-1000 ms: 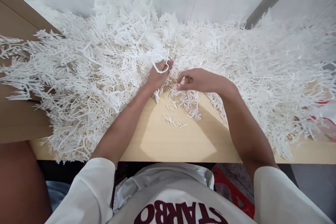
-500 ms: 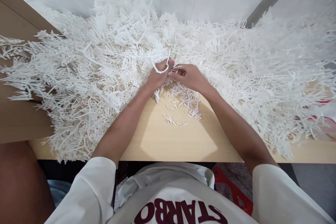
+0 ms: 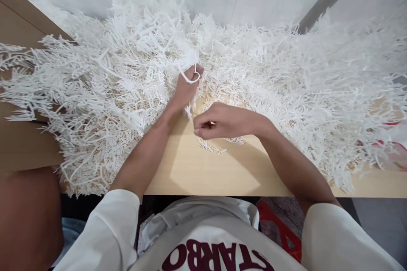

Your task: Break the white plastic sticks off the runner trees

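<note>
My left hand [image 3: 187, 89] is closed on a white plastic strand [image 3: 190, 81], which loops over the back of the hand near the thumb. It rests at the near edge of a big heap of white branching plastic strands [image 3: 133, 63]. Closer to me, my right hand [image 3: 225, 121] is closed in a pinch above the bare tabletop. What lies between its fingertips, if anything, is hidden. Small loose white sticks [image 3: 208, 146] lie under and in front of the right hand, partly covered by it.
The heap spreads across the wooden table [image 3: 210, 173] to both sides. A cardboard box [image 3: 28, 139] stands at the left, a metal post [image 3: 330, 0] at the back right. Another person's limb [image 3: 30, 220] shows at lower left. A red plastic piece [image 3: 281, 228] is below the table edge.
My right hand has come away from the left hand and moved toward me, over the loose sticks. My left hand has shifted slightly left and away, still with the strand.
</note>
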The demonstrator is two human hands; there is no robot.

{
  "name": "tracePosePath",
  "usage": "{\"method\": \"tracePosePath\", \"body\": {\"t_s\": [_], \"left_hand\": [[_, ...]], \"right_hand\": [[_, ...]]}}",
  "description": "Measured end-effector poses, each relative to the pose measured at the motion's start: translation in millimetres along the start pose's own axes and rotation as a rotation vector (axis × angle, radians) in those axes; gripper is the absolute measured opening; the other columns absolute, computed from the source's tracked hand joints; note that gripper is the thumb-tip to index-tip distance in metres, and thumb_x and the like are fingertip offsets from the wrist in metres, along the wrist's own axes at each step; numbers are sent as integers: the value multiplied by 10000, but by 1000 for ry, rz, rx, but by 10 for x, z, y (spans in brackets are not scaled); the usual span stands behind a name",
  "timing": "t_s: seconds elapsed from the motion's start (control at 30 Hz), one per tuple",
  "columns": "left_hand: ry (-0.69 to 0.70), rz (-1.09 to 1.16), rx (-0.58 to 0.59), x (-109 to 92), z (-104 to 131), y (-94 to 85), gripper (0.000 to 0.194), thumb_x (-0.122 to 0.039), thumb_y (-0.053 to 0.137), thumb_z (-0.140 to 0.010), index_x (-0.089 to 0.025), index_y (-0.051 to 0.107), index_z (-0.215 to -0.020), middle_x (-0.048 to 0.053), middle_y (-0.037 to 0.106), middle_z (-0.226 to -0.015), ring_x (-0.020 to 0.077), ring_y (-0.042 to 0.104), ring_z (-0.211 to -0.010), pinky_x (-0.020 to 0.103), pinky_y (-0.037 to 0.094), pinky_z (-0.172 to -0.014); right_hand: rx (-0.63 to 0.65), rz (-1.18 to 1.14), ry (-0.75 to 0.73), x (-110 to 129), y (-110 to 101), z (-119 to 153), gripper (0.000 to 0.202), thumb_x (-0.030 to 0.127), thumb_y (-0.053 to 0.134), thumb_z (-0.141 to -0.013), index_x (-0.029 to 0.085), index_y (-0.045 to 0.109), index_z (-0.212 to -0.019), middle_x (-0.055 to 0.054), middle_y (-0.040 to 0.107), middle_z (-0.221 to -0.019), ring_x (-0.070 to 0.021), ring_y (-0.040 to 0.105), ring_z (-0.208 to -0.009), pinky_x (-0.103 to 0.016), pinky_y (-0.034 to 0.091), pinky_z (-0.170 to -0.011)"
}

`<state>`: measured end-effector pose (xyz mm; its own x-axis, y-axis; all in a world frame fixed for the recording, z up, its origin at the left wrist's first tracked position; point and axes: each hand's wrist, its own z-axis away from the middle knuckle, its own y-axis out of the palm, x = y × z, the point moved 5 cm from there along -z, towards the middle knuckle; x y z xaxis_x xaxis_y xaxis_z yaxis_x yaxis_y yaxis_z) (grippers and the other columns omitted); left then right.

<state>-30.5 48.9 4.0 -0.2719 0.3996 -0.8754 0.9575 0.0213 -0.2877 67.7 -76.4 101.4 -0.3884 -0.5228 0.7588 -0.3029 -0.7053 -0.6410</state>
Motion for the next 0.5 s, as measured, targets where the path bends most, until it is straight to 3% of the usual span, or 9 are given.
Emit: {"method": "tracePosePath", "body": {"t_s": [0.1,0.17,0.2,0.33,0.5], "left_hand": [[-24,42,40,-66,41,32,465,-657,383,-937,-231,550,-853,7,595,-713,112,548,-623,265,448,-595],[-42,70,64,-136,73,35,525,-706,343,-921,-228,541,-831,-8,539,-634,107,513,-567,266,433,-563],[-42,75,78,-173,86,32,544,-722,335,-912,-227,539,-819,-11,523,-613,108,509,-559,268,430,-556],[-18,40,130,-249,111,20,572,-733,345,-900,-216,558,-777,8,572,-652,120,555,-619,279,448,-596],[-2,36,134,-152,75,32,475,-633,431,-930,-204,595,-811,13,620,-719,122,571,-655,282,463,-651]], "right_hand": [[-149,52,274,-286,-122,18,277,414,551,-903,187,628,-764,24,551,-667,-80,413,-576,-266,279,-603],[-496,135,514,-598,-313,83,345,531,599,-866,190,650,-879,-12,601,-744,-119,479,-647,-278,300,-631],[-616,151,564,-718,-364,102,381,561,565,-883,192,649,-926,-23,612,-762,-133,496,-673,-283,310,-648],[-573,12,429,-938,-260,-59,342,501,476,-949,197,628,-916,-12,618,-725,-126,502,-656,-276,325,-654],[-578,157,386,-756,-245,-73,307,314,431,-965,184,546,-712,20,512,-630,-96,408,-594,-272,276,-638]]}}
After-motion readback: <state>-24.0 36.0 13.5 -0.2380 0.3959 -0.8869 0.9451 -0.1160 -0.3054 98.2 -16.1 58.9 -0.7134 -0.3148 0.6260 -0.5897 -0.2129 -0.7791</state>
